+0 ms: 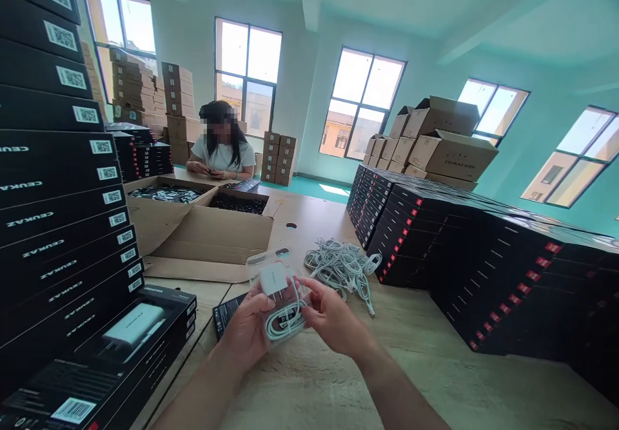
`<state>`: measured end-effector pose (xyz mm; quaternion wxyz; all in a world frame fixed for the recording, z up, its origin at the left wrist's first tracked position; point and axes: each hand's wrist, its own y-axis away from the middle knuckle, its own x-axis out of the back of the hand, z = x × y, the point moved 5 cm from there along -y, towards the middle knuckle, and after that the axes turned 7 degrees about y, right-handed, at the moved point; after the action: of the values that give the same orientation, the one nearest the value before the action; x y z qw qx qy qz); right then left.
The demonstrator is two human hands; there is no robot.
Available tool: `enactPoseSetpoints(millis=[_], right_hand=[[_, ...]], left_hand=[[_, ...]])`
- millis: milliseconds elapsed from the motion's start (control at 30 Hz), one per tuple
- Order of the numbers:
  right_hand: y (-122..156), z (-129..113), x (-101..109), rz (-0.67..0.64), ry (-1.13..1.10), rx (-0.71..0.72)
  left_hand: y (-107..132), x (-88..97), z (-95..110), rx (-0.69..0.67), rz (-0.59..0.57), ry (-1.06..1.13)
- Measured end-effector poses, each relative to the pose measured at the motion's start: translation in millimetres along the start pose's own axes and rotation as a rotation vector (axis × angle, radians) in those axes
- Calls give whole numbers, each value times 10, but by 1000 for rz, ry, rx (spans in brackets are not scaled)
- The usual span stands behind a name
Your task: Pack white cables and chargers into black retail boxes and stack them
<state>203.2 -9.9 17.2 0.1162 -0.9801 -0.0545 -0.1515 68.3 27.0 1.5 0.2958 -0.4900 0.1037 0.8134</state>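
Note:
My left hand is closed round the left side of a clear plastic tray. In the tray's upper part sits a white charger with metal prongs. A coiled white charging cable fills the lower part. My right hand pinches the cable at the tray's right side, fingertips close to the charger. Partly hidden behind my left hand, a dark printed box lies on the table. Just beyond my right hand is a tangled pile of white cables.
Tall stacks of black boxes stand at left and right. Black packages with a charger showing lie at lower left. An open carton holds small parts. Across the table a person sits, hands together.

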Motion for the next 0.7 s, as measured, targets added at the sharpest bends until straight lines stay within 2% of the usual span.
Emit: enactPoseSetpoints(millis=[67, 200, 233, 333, 400, 533, 600, 700], right_hand=[[1, 24, 2, 12, 21, 0], [2, 85, 76, -118, -127, -114], [-8, 102, 114, -107, -169, -143], [-67, 162, 206, 39, -223, -171], [-112, 196, 197, 100, -213, -153], [-130, 175, 205, 143, -237, -115], [-96, 113, 268, 115, -299, -118], [-41, 19, 382, -6, -366, -141]], left_hand=[[-8, 2, -17, 20, 26, -4], [13, -29, -40, 73, 128, -74], [19, -42, -47, 79, 143, -92], [18, -58, -102, 90, 149, -107], [7, -39, -164, 102, 128, -85], [4, 9, -265, 138, 49, -58], [17, -1, -293, 190, -13, -82], [15, -27, -258, 213, -90, -196]])
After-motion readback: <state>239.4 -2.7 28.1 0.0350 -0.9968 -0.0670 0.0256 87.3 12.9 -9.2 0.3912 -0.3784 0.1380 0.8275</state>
